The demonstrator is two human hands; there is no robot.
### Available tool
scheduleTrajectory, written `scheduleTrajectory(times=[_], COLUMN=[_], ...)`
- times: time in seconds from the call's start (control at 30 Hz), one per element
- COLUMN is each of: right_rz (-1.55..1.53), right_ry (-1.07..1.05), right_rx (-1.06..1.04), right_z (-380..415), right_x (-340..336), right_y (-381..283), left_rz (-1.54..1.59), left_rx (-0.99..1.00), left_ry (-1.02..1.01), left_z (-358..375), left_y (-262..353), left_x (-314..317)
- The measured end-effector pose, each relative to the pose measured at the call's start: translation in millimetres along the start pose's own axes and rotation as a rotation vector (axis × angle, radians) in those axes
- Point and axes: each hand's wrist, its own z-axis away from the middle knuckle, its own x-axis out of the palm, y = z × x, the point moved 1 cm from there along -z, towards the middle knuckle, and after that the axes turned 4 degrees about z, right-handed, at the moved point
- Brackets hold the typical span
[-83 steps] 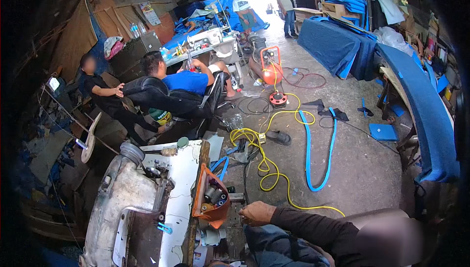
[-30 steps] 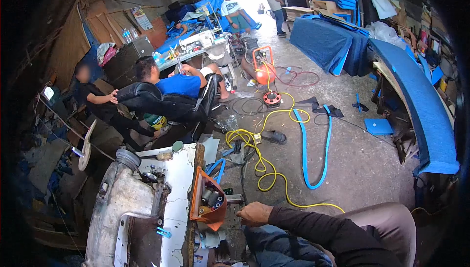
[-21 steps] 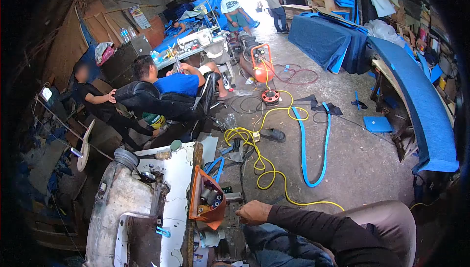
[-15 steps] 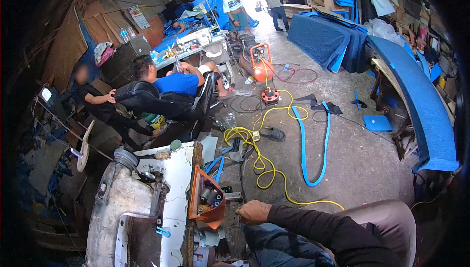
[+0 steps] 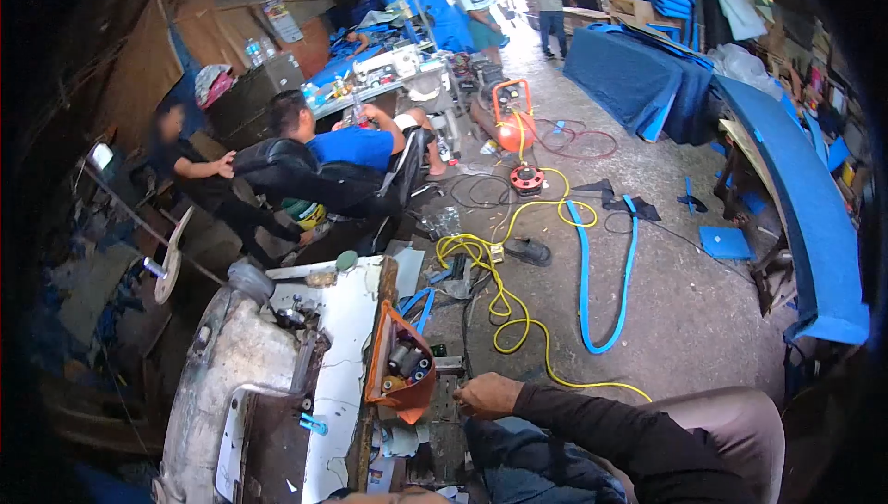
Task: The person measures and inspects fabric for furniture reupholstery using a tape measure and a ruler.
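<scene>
My right hand (image 5: 490, 395), at the end of a dark sleeve, is closed with fingers curled inward beside the bench; whatever it may hold is hidden. Dark blue fabric (image 5: 541, 462) lies just below it, across my lap. To its left hangs an orange pouch (image 5: 377, 376) with several thread spools (image 5: 405, 356) inside. Only a strip of my left hand (image 5: 398, 497) shows at the bottom edge, its fingers out of sight. A worn sewing machine (image 5: 240, 365) stands on the white bench top (image 5: 344, 319), with a small turquoise clip (image 5: 313, 424) near its edge.
A yellow cable (image 5: 527, 324) and a blue strip (image 5: 585, 291) lie on the floor. Beyond are an orange compressor (image 5: 514, 129) and a seated person in blue (image 5: 351, 146). Another person grips a black seat (image 5: 296, 180). A long blue panel (image 5: 814, 227) stands at right.
My view has shifted slightly, so the surroundings sit farther right and a little lower. My right hand stays closed beside the bench. More of my left hand shows at the bottom edge.
</scene>
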Motion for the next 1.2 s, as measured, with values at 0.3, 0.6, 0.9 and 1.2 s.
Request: scheduleTrajectory(times=[0.3, 0.6, 0.9, 1.2], right_rz=[-0.001, 0.006, -0.018, 0.015], right_ry=[-0.045, -0.058, -0.06, -0.052], right_rx=[0.023, 0.025, 0.0, -0.012], right_z=[1.5, 1.8, 1.6, 2.6], right_x=[-10.6, -14.5, -19.0, -16.9], right_y=[-4.9, -8.1, -10.3, -9.6], left_rz=[0.373, 0.519, 0.519, 0.56], left_rx=[0.37, 0.447, 0.204, 0.381], left_ry=[0.086, -0.118, -0.077, -0.112], left_z=[4.8, -6.1, 8.8, -6.2], left_y=[-37.3, -21.8, -28.7, -26.7], left_x=[18.8, 2.9, 10.7, -0.1])
